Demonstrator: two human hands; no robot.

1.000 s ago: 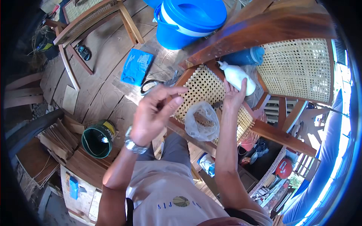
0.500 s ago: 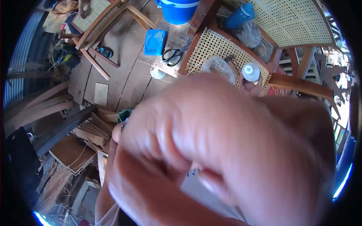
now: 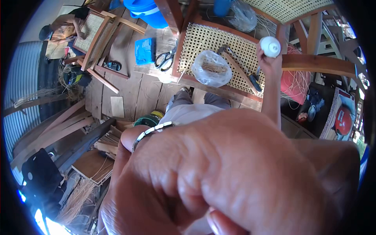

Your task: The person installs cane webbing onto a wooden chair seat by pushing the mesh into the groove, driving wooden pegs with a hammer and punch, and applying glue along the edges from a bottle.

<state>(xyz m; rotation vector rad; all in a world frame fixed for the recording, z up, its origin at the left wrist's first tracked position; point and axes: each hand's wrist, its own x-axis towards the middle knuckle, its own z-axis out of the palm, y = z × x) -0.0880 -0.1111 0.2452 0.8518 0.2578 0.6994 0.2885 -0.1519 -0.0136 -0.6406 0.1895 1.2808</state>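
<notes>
Very close to the camera, my left hand [image 3: 219, 168] fills the lower middle, its fingers curled; whether anything lies within them is hidden. A metal watch band [image 3: 150, 132] circles that wrist. At the right, my right hand [image 3: 269, 62] is wrapped round a white bottle [image 3: 270, 46], its nozzle toward the camera. Left of the bottle lies a woven cane seat [image 3: 199, 37] in a wooden frame. On the seat rest a clear plastic bag [image 3: 211, 68] of thin strands, a hammer [image 3: 239, 70] and a dark-handled tool [image 3: 255, 83]. Scissors [image 3: 164, 61] lie beside the seat.
A blue packet [image 3: 145, 51] and a blue bucket [image 3: 150, 15] stand near the scissors. Another person [image 3: 64, 29] is at a cane chair [image 3: 89, 31] at upper left. A green bucket [image 3: 148, 119], wood pieces and a red helmet [image 3: 343, 120] surround my body.
My left hand has risen from over the seat to right before the camera. My right hand still holds the bottle, now pointing its nozzle toward the camera. The view has shifted.
</notes>
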